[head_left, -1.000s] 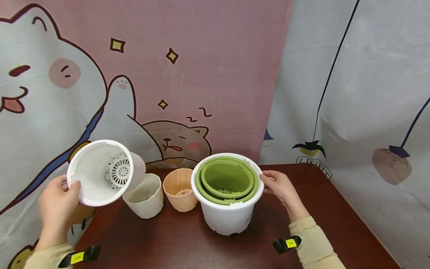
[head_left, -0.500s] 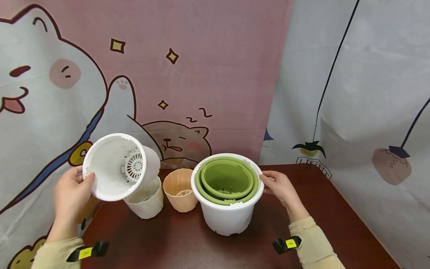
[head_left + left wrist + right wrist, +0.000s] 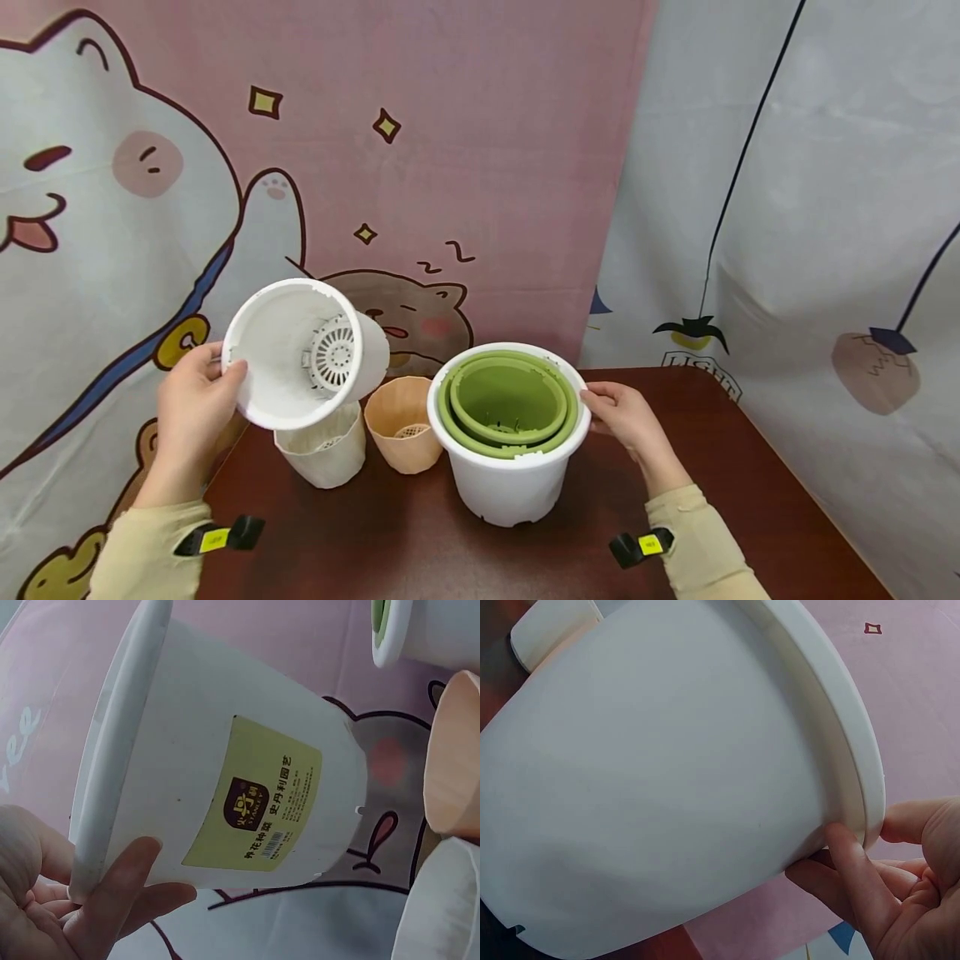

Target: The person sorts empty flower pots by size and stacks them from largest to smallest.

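Note:
My left hand [image 3: 197, 408] pinches the rim of a white plastic flower pot [image 3: 273, 367], thumb inside and fingers outside. The pot is held in the air, tilted on its side, its mouth facing me and its slotted base showing. A yellow-green label [image 3: 259, 799] is on its wall in the left wrist view. With thumb and fingers, my right hand [image 3: 626, 417] grips the right rim of a larger white flower pot [image 3: 506, 492] standing upright on the table. Two green flower pots [image 3: 510, 392] sit nested inside that larger pot.
A cream faceted pot [image 3: 326, 458] and a peach faceted pot [image 3: 405, 442] stand side by side on the dark red-brown table [image 3: 420, 550], left of the large pot. The tilted pot overlaps the cream one in the head view. A printed cloth backdrop [image 3: 480, 167] hangs behind.
My left hand has moved right and up with the tilted white flower pot, bringing it over the cream pot in the head view. The right hand and the nested pots stay put.

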Demonstrator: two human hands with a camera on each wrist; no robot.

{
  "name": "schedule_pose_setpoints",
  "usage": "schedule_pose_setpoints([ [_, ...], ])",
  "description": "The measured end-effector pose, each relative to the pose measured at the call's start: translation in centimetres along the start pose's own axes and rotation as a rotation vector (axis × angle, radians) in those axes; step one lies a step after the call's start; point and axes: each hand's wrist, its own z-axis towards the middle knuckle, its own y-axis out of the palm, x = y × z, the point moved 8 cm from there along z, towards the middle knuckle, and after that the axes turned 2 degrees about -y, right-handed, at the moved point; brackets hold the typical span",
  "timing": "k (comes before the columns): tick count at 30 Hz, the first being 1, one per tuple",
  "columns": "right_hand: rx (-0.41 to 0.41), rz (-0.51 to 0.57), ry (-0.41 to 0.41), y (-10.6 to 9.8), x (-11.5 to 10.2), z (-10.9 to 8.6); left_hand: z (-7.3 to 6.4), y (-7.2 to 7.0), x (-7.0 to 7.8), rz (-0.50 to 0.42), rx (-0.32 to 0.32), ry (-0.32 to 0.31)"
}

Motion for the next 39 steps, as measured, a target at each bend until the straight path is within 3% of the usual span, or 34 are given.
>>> schedule_pose_setpoints([
  [14, 0.005, -0.004, -0.004, -0.1, -0.1, 0.0, 0.8, 2.1, 4.7, -0.039, -0.026, 0.157],
  [33, -0.001, 0.004, -0.001, 0.0, -0.2, -0.1, 0.8, 4.8, 10.2, -0.094, -0.052, 0.294],
  [39, -0.001, 0.014, 0.000, 0.0, -0.1, -0.2, 0.9, 6.1, 11.6, -0.131, -0.091, 0.309],
])
